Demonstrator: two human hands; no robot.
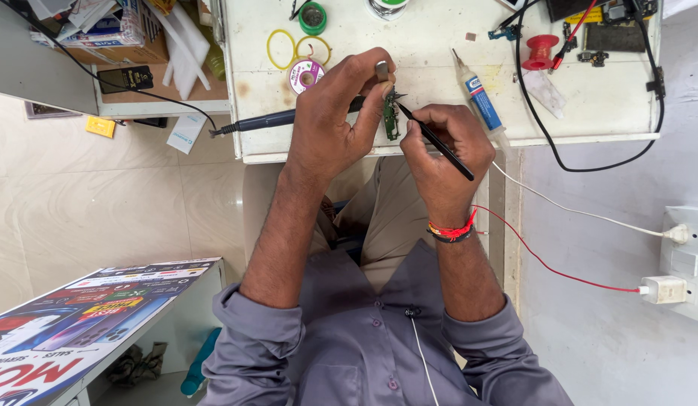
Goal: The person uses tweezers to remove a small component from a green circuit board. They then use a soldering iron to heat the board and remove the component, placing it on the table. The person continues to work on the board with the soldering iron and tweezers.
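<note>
Right at the near edge of the white tabletop (pixel 439 53), the small green circuit board (pixel 392 124) stands on its long axis, running roughly from 12 to 6 o'clock, pinched between the two hands. The left hand (pixel 335 113) lies at 9 o'clock from the board, the right hand (pixel 447 146) at 3 o'clock, and both are about equally close, each touching or nearly touching it.

The left grip is closed: thumb and forefinger come together over the board's upper end, and a small grey block (pixel 382 70) sits at the fingertip. Under the same palm runs a black soldering iron (pixel 266 120), its long axis lying 9 to 3 o'clock, handle and cord trailing off toward 9, tip pointing at the board's top. Whether the fingers press the iron or only lie over it, I cannot tell.

The right grip is clamped on a slim black probe (pixel 439 143), held like a pen; its long axis slants from 4 o'clock up to 10 o'clock, and the point meets the board's upper right edge.

Beyond the right knuckles, at 1 o'clock, lies a white tube with a blue label (pixel 481 98). At 11 o'clock from the left hand sits a small reel of wick (pixel 306 75).
</note>
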